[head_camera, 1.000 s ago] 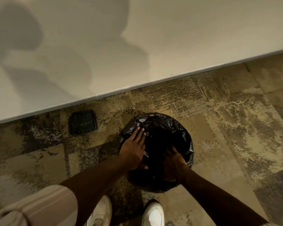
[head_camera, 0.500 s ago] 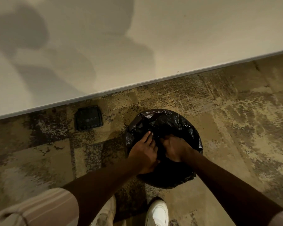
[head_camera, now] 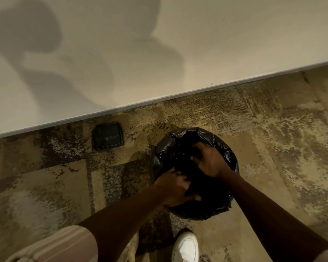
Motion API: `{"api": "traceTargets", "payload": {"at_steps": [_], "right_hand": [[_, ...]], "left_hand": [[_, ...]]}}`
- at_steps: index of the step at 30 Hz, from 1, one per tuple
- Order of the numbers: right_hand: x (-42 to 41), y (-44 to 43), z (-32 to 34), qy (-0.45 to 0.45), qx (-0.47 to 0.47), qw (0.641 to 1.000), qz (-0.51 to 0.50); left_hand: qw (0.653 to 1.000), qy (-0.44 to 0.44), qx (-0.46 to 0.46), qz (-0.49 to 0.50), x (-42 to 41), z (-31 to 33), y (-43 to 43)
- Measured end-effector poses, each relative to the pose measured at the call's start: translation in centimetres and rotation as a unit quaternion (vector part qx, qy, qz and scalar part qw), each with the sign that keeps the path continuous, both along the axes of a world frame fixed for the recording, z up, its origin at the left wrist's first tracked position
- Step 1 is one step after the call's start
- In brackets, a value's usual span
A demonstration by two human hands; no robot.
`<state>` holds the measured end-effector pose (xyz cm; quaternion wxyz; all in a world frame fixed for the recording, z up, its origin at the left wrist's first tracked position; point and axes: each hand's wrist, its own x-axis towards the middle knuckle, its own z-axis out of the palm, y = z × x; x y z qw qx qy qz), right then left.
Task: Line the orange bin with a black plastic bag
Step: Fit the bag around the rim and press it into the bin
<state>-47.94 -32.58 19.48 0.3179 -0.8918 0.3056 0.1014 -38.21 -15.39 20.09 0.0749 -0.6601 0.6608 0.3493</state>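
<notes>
A glossy black plastic bag (head_camera: 180, 140) covers the round bin on the floor; its edge is folded over the rim all around, so none of the bin's orange shows. My left hand (head_camera: 175, 188) grips the bag at the near-left rim, fingers curled into the plastic. My right hand (head_camera: 209, 161) reaches into the opening near the far right side, fingers bent and pressing into the bag's folds. The inside of the bin is dark and hidden.
The bin stands on patterned brown carpet (head_camera: 273, 133) close to a pale wall (head_camera: 178, 44) with a light baseboard. A dark square floor box (head_camera: 108, 135) sits to the left of the bin. My white shoes (head_camera: 186, 246) are just in front of it.
My right hand has moved from the near rim to the far right inside the bag. My left hand has slid down from the left rim to the near-left edge.
</notes>
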Motion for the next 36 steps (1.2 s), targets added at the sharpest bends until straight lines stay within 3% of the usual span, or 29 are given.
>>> {"api": "traceTargets", "payload": {"at_steps": [3,6,10,13,15,18,28,33,36], "right_hand": [[-2.4,1.3,1.1,-0.07,-0.083,0.993,-0.039],[-5.3,2.4,2.5,-0.091,-0.204,0.969,-0.105],[-8.4,2.5,3.9,-0.087,-0.277,0.939,-0.183],[-9.9,2.8,3.7,-0.063,-0.229,0.934,-0.268],[-10.8,3.1,3.0,-0.052,-0.144,0.931,-0.332],[-11.7,3.9,2.1,-0.055,-0.055,0.919,-0.387],[-10.8,4.7,2.9,-0.058,-0.028,0.913,-0.402],[-9.4,4.6,6.1,-0.075,-0.037,0.927,-0.366],[-7.8,4.6,8.9,-0.087,-0.032,0.93,-0.355]], "left_hand": [[0.992,-0.047,-0.1,0.063,1.3,1.4,-0.5],[0.959,-0.12,-0.19,0.171,3.2,2.7,-0.5],[0.929,-0.147,-0.178,0.288,5.6,3.4,-0.1],[0.89,-0.077,-0.137,0.428,6.7,2.6,0.4],[0.831,0.004,-0.104,0.546,7.0,2.1,0.7],[0.78,0.057,-0.085,0.617,7.0,1.7,1.2],[0.79,0.044,-0.101,0.603,7.0,2.1,2.1],[0.801,0.021,-0.098,0.59,7.7,5.2,3.5],[0.788,0.016,-0.108,0.606,8.8,7.9,4.4]]}}
